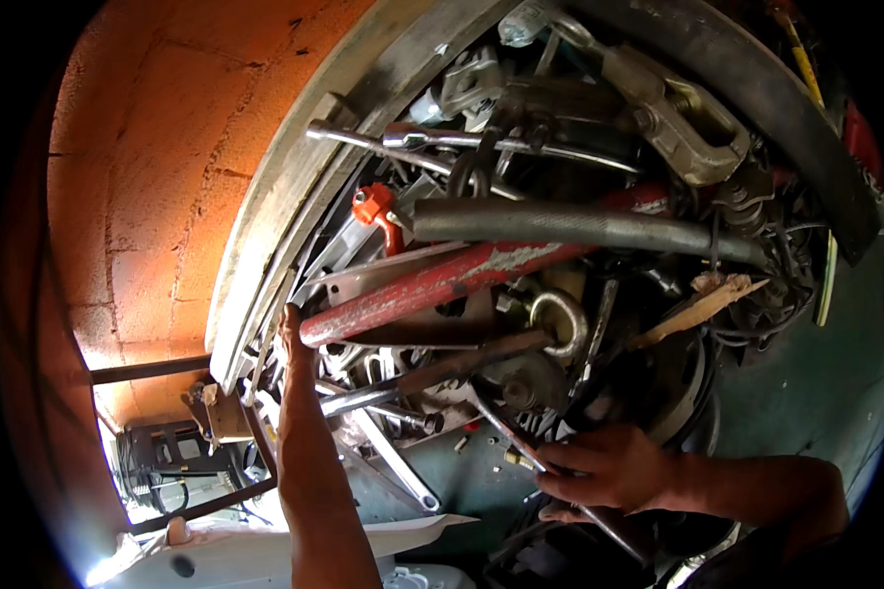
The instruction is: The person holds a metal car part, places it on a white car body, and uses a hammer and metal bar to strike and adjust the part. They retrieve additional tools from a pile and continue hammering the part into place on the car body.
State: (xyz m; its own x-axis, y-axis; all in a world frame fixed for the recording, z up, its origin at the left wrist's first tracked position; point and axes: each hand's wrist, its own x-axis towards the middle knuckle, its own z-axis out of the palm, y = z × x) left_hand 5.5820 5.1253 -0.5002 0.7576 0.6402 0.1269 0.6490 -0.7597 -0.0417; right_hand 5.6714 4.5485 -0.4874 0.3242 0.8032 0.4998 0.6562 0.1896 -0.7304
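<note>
Faces an orange wall [147, 196] on the left, with pale boards [265, 226] along it. Looks down on a green surface [786, 383] partly covered by a crowded heap of metal parts. Takes in a scuffed red pipe [442, 290], slanting up to the right through the middle of the heap, and a bar [599, 228] with a knurled face, lying across its farther part. Holds a rod [506, 429] in the right hand [609, 471], below and right of the pipe, grip clamped on the shaft and upper end angled leftward to the heap's near edge. Shows a clevis [648, 108] at the upper right. Has the left hand [294, 339] edge-on at the pipe's near end; cannot tell from this side whether its grip is apart or together, or if touching. Includes a silver wrench [395, 459] between the hands, an orange fitting [373, 206] beyond the pipe and a metal ring [580, 319] just below it.
</note>
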